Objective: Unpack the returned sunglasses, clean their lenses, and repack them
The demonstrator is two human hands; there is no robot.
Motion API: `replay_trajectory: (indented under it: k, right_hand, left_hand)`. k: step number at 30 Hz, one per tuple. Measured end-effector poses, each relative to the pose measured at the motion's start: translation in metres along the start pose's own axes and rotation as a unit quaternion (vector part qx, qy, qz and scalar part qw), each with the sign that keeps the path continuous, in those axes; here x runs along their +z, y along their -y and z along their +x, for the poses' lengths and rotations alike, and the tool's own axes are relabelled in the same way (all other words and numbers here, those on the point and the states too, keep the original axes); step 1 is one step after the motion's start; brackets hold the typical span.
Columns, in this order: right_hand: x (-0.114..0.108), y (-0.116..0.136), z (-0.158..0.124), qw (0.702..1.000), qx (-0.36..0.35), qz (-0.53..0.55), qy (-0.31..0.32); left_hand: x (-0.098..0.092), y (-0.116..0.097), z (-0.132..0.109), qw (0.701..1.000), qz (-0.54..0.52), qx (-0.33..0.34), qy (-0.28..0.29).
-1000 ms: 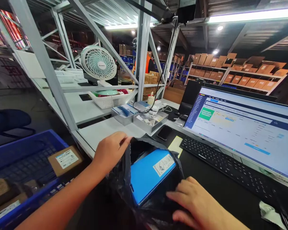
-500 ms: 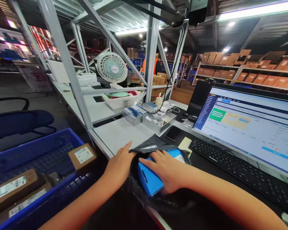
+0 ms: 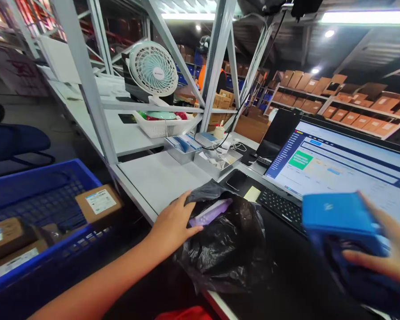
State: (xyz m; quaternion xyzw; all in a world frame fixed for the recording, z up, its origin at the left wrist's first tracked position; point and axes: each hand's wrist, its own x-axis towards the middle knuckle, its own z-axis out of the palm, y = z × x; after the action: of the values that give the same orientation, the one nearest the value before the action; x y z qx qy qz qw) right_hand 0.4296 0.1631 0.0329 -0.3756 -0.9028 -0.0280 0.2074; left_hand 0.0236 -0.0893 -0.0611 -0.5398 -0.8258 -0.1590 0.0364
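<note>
Blue box (image 3: 336, 218) held outside the black bag (image 3: 226, 253); purple packet (image 3: 211, 214) left in its mouth.
The box is clamped between thumb and fingers of the right hand (image 3: 391, 253), beside the keyboard (image 3: 280, 209); the bag's rim is gripped by the left hand (image 3: 175, 224). A pale mark on the box is apparently printed, but too blurred to be read; no wording can be made out on the carton's label (image 3: 101, 201).

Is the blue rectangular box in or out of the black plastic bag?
Out: the right hand holds the blue rectangular box to the right of the black plastic bag, clear of its open mouth.
</note>
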Motion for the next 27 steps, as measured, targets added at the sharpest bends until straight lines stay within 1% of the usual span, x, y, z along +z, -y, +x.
replay_trajectory:
  k: [2, 4, 6, 7, 8, 9, 10, 11, 12, 13, 14, 15, 16, 17, 18, 19, 21, 23, 25, 27]
  right_hand:
    - [0.024, -0.001, -0.008, 0.992, 0.02, -0.049, 0.114]
    - [0.057, 0.0, -0.02, 0.975, 0.059, -0.108, 0.187]
    - [0.083, 0.001, -0.03, 0.962, 0.077, -0.143, 0.218]
    - [0.089, 0.002, -0.032, 0.961, 0.073, -0.151, 0.219]
    - [0.09, 0.007, -0.032, 0.965, 0.061, -0.154, 0.204]
    - [0.086, 0.016, -0.029, 0.972, 0.04, -0.151, 0.173]
    - [0.079, 0.03, -0.024, 0.981, 0.011, -0.143, 0.134]
    - [0.07, 0.05, -0.018, 0.988, -0.024, -0.128, 0.081]
    - [0.062, 0.075, -0.01, 0.992, -0.071, -0.09, 0.046]
    - [0.056, 0.105, -0.002, 0.99, -0.127, -0.035, 0.047]
    - [0.054, 0.136, 0.007, 0.977, -0.189, 0.025, 0.091]
    - [0.058, 0.167, 0.017, 0.957, -0.24, 0.07, 0.144]
    - [0.067, 0.197, 0.027, 0.938, -0.284, 0.088, 0.18]
    - [0.08, 0.223, 0.037, 0.919, -0.324, 0.076, 0.211]
    - [0.097, 0.246, 0.046, 0.908, -0.346, 0.052, 0.229]
    - [0.115, 0.264, 0.054, 0.906, -0.35, 0.025, 0.236]
    - [0.149, 0.291, 0.066, 0.906, -0.346, 0.001, 0.245]
    - [0.172, 0.307, 0.071, 0.903, -0.349, 0.009, 0.25]
    - [0.185, 0.316, 0.069, 0.901, -0.356, 0.033, 0.247]
    - [0.189, 0.32, 0.063, 0.903, -0.354, 0.072, 0.23]
  left_hand:
    - [0.007, -0.002, 0.005, 1.0, 0.003, 0.008, -0.001]
    - [0.014, -0.002, 0.009, 1.0, 0.009, 0.006, -0.004]
    - [0.02, -0.001, 0.012, 1.0, 0.018, -0.002, -0.003]
    - [0.022, 0.001, 0.012, 1.0, 0.022, -0.008, -0.003]
    - [0.024, 0.002, 0.013, 1.0, 0.025, -0.013, -0.002]
    - [0.026, 0.004, 0.013, 0.999, 0.028, -0.019, -0.001]
    - [0.027, 0.005, 0.013, 0.999, 0.031, -0.023, -0.002]
    - [0.028, 0.006, 0.013, 0.999, 0.032, -0.025, -0.007]
    - [0.029, 0.007, 0.013, 0.999, 0.032, -0.023, -0.017]
    - [0.03, 0.007, 0.013, 0.999, 0.031, -0.016, -0.034]
    - [0.03, 0.007, 0.013, 0.998, 0.025, -0.004, -0.058]
    - [0.03, 0.006, 0.012, 0.996, 0.017, 0.011, -0.087]
    - [0.029, 0.006, 0.012, 0.993, 0.004, 0.027, -0.117]
    - [0.027, 0.005, 0.011, 0.988, -0.012, 0.043, -0.147]
    - [0.025, 0.004, 0.01, 0.983, -0.034, 0.058, -0.171]
    - [0.022, 0.003, 0.008, 0.978, -0.057, 0.071, -0.189]
    - [0.017, 0.002, 0.002, 0.97, -0.092, 0.092, -0.205]
    - [0.014, 0.003, -0.006, 0.966, -0.114, 0.106, -0.204]
    - [0.016, 0.006, -0.016, 0.965, -0.125, 0.112, -0.201]
    - [0.02, 0.01, -0.025, 0.965, -0.122, 0.118, -0.201]
